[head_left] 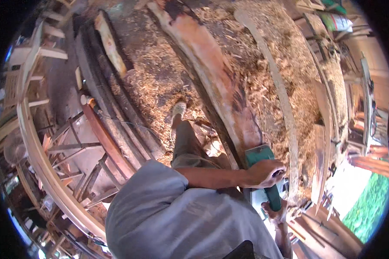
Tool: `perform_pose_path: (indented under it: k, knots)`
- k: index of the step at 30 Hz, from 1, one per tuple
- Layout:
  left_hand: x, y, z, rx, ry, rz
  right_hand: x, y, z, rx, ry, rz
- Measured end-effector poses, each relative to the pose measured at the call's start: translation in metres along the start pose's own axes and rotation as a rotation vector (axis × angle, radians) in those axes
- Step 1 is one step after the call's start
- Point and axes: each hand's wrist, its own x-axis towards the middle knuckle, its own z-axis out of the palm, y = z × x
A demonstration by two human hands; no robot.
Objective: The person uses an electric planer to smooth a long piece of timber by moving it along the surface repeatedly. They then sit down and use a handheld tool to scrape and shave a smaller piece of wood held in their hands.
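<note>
A green electric planer [258,156] rests on the near end of a long wood slab [216,73], which has a reddish-brown face and a dark bark edge. My left forearm crosses in front of me, and my left hand [266,173] is closed on the front part of the planer. Behind it, my right hand [275,211] is wrapped round the planer's rear handle. The planer's underside and part of its rear are hidden by my hands and shirt.
Wood shavings [155,82] cover the floor around the slab. Dark beams [112,103] lie to the left, beside a wooden frame [69,151] with crossed legs. A narrow board [274,77] runs along the right, with stacked planks [328,99] beyond. My shoe [179,108] stands left of the slab.
</note>
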Motion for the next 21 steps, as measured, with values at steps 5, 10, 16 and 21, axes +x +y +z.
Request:
perform_pose_path:
  k: [5, 10, 16, 21]
  knots:
    - [0.043, 0.004, -0.076, 0.058, 0.23, -0.057, 0.06, -0.116, 0.021, -0.111, -0.08, -0.064]
    - [0.103, 0.022, -0.201, 0.14, 0.401, 0.014, 0.134, -0.241, 0.058, -0.133, -0.122, -0.098]
    - [0.174, 0.028, -0.36, 0.307, 0.538, 0.018, 0.233, -0.391, 0.098, -0.196, -0.274, -0.227]
    - [0.23, 0.031, -0.506, 0.376, 0.563, -0.032, 0.334, -0.48, 0.157, -0.362, -0.15, -0.988]
